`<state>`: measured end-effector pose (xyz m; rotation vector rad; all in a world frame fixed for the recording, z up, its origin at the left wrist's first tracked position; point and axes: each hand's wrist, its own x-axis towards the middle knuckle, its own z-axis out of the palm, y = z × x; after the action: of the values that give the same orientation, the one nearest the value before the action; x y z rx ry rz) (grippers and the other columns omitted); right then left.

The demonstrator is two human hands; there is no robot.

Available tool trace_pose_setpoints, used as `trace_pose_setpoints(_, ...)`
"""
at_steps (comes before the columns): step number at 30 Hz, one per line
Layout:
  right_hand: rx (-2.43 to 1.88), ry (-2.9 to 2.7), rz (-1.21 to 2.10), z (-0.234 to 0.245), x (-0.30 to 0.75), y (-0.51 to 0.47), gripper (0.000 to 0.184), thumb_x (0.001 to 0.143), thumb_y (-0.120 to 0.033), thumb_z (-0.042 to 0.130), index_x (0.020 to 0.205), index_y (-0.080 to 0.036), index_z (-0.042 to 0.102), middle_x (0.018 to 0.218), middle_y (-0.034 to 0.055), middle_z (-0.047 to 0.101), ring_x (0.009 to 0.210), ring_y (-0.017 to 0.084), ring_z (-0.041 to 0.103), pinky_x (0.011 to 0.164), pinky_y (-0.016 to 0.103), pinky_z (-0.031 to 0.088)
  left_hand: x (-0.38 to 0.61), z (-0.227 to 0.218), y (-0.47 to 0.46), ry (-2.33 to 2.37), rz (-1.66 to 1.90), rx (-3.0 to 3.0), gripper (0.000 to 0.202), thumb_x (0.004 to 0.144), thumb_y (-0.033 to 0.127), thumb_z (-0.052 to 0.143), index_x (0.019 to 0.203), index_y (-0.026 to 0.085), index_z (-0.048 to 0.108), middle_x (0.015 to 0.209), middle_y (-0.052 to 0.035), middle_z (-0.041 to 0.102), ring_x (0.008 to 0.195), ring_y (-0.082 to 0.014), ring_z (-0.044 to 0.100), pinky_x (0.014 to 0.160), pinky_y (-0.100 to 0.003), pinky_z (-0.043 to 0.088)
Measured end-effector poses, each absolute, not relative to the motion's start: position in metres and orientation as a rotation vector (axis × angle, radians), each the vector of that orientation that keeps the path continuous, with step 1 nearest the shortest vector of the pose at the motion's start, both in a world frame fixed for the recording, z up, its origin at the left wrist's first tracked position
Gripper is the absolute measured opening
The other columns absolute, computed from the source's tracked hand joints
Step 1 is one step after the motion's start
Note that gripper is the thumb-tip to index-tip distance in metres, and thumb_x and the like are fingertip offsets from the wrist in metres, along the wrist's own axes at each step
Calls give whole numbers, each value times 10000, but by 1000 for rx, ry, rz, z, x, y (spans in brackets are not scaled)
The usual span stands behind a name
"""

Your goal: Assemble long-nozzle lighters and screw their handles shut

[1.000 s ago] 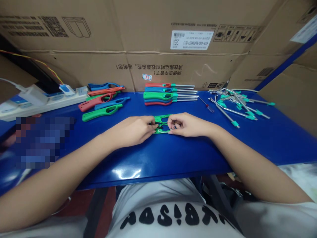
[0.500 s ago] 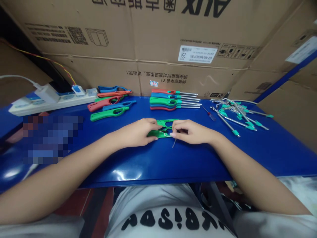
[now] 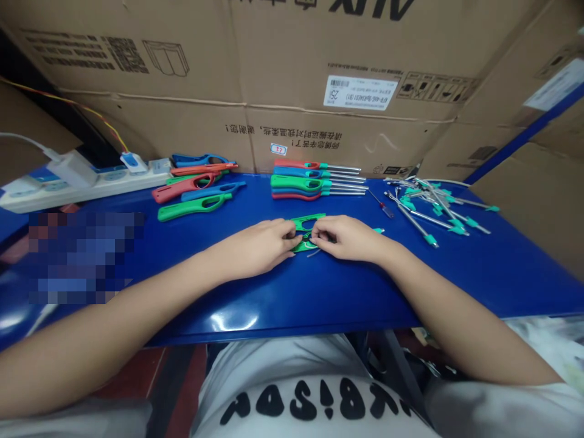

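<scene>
Two green plastic halves of a lighter handle lie open in front of me: the far half [image 3: 310, 221] and the near half [image 3: 303, 247], partly covered by fingers. My left hand [image 3: 264, 244] is closed, its thumb and fingers gripping the near half's left part. With thumb and fingertips pinched together, my right hand [image 3: 349, 237] works over the right part of that half; what it pinches is too small to name. A thin grey strand [image 3: 312, 253] sticks out below its fingertips. Beyond the right knuckles shows a small teal and metal tip [image 3: 379, 230].
Empty lighter handles [image 3: 196, 207] lie at the back left, beside a white power strip [image 3: 91, 188]. Lighters with metal tubes [image 3: 296, 185] are stacked at the centre back. A screwdriver [image 3: 387, 210] and a pile of metal tubes [image 3: 442, 207] lie right. A cardboard box [image 3: 205, 109] stands behind.
The right hand has shifted slightly left, and the strand under its fingertips now lies flatter. The left fingers have moved slightly right. A teal and metal tip now shows past the right hand.
</scene>
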<state>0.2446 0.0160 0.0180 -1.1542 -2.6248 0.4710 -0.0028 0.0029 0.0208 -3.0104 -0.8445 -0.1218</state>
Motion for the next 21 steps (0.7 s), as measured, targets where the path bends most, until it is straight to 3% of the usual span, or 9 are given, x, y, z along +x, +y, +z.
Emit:
trace_pose_setpoints(5, -1211, -2615, 427, 16, 242, 13, 109, 902, -217, 583, 839, -180, 665, 778, 20, 671, 690, 141, 539, 631, 255, 317, -1, 24, 1, -856, -105, -3007, 342, 1023, 249, 496, 1270, 127, 700, 1064, -137, 629, 948, -273, 631, 863, -413, 544)
trace_pose_setpoints(11, -1305, -2624, 432, 21, 238, 9, 105, 887, -219, 578, 842, -180, 665, 807, 34, 692, 718, 159, 563, 632, 265, 313, -1, 19, 4, -1098, -370, -3182, 305, 937, 204, 651, 1233, 160, 710, 1048, -93, 650, 994, -226, 652, 906, -338, 540)
trace_pose_setpoints(21, -1110, -2670, 589, 26, 248, 14, 94, 898, -188, 574, 934, -166, 658, 817, 24, 633, 717, 143, 520, 653, 255, 344, 0, 20, 0, -1134, -409, -3235, 275, 931, 148, 606, 1202, 195, 624, 1136, -94, 619, 1082, -263, 602, 935, -404, 517)
